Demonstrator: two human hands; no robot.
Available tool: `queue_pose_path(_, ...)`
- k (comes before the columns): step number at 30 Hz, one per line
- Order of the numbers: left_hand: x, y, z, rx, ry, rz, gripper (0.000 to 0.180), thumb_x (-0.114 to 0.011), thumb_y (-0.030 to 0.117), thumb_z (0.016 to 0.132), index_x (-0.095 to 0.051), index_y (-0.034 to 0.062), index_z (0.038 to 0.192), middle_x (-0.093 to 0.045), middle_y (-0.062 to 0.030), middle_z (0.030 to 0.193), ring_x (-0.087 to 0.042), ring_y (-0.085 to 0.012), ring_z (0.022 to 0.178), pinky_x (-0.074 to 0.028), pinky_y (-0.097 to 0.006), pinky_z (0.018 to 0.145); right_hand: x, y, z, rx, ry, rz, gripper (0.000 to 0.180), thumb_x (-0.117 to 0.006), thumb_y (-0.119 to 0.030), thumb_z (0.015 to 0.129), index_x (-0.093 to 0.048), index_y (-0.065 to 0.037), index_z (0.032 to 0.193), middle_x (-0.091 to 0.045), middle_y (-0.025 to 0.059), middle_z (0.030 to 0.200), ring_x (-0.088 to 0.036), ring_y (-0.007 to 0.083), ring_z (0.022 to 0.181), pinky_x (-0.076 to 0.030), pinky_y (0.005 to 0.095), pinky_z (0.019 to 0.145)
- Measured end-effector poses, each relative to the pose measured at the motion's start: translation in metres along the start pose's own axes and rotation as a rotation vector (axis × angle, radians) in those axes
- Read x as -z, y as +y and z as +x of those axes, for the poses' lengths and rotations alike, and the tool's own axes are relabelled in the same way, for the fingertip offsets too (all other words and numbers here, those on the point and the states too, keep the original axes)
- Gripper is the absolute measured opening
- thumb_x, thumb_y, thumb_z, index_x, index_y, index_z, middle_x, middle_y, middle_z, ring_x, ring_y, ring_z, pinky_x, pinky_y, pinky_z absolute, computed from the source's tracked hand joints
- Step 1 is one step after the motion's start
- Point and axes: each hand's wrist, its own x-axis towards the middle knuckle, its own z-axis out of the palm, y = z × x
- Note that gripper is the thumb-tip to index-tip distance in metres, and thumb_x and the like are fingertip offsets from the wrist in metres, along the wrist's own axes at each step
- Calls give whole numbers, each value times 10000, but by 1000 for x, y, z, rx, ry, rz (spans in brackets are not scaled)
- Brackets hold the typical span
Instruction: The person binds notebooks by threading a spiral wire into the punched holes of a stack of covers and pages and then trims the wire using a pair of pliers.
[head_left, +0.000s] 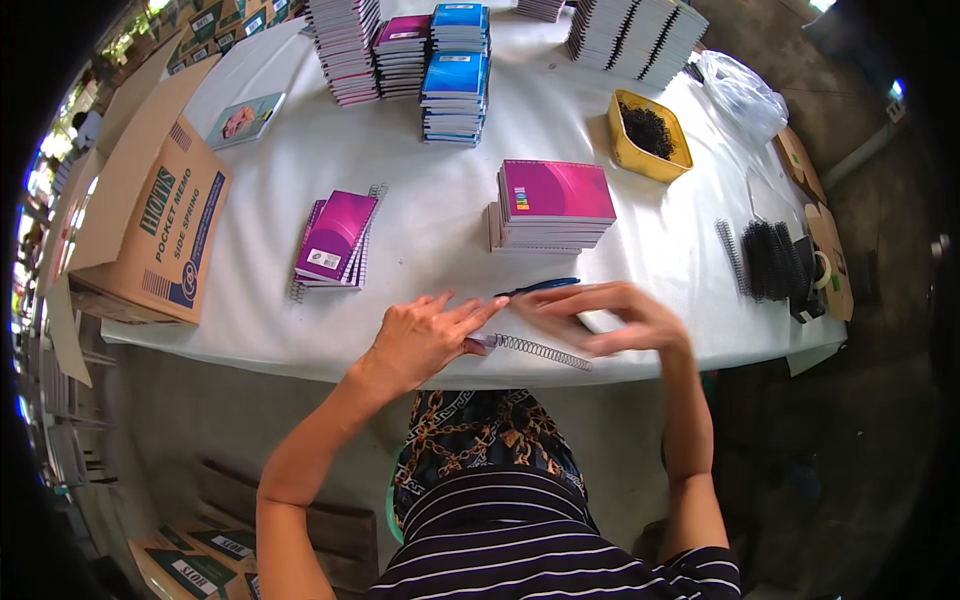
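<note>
Low over the table's near edge, my left hand [425, 335] is closed on a small notebook [484, 341], which it mostly covers. A loose dark wire coil [545, 350] sticks out from the notebook's edge toward the right. My right hand [630, 318] is above the coil, blurred by motion, with thumb and fingers apart and nothing visible between them. Just beyond both hands are blue-handled pliers [548, 286], their front end partly hidden by fingers. A stack of purple notebooks [556, 192] stands farther off. To the left lie several purple spiral notebooks [338, 238] with coils protruding.
On the left stands an open cardboard box [150, 230]. A yellow tub [622, 150] holds dark wire bits. Black coils [768, 258] lie at right beside a tape roll [822, 270]. Blue notebooks [456, 90] and other tall stacks [636, 40] line the far side, near a plastic bag [742, 92].
</note>
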Motion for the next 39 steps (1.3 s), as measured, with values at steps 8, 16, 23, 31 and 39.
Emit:
queue_pose_path(8, -4, -3, 12, 69, 14, -81, 956, -730, 500, 756, -281, 176, 1535, -663, -142, 895, -684, -291, 814, -546, -391, 631, -6, 24, 46, -116, -124, -60, 533, -706, -429, 810, -689, -92, 1222, -684, 145, 1184, -644, 269, 1042, -498, 385, 910)
queue_pose_path(16, 0, -14, 21, 193, -243, -149, 966, -675, 588, 785, -250, 157, 1538, -655, -118, 721, -668, -342, 671, -538, -431, 620, -3, 17, 48, -129, -88, -27, 603, -672, -390, 783, -655, 19, 1226, -640, 213, 1238, -625, 330, 1123, -463, 422, 980)
queue_pose_path(23, 6, -23, 32, 161, -348, -141, 955, -655, 593, 811, -228, 154, 1543, -646, -131, 677, -670, -346, 671, -535, -451, 642, -6, 28, 59, -199, -51, -38, 684, -680, -504, 745, -678, 13, 1193, -654, 197, 1217, -627, 332, 1120, -442, 433, 1009)
queue_pose_path(31, 19, -25, 20, 245, -309, -87, 970, -695, 549, 782, -223, 188, 1548, -661, -119, 717, -675, -325, 667, -529, -441, 610, -3, 23, 64, -111, -53, 32, 555, -660, -442, 807, -689, -70, 1217, -680, 129, 1195, -627, 276, 1108, -459, 393, 980)
queue_pose_path(39, 15, -24, 2, 242, -233, -41, 948, -674, 613, 749, -343, 145, 1504, -669, -96, 687, -681, -302, 633, -522, -394, 565, -13, 19, 74, -17, -112, 81, 512, -633, -426, 854, -685, -65, 1212, -680, 148, 1166, -633, 272, 1072, -461, 383, 971)
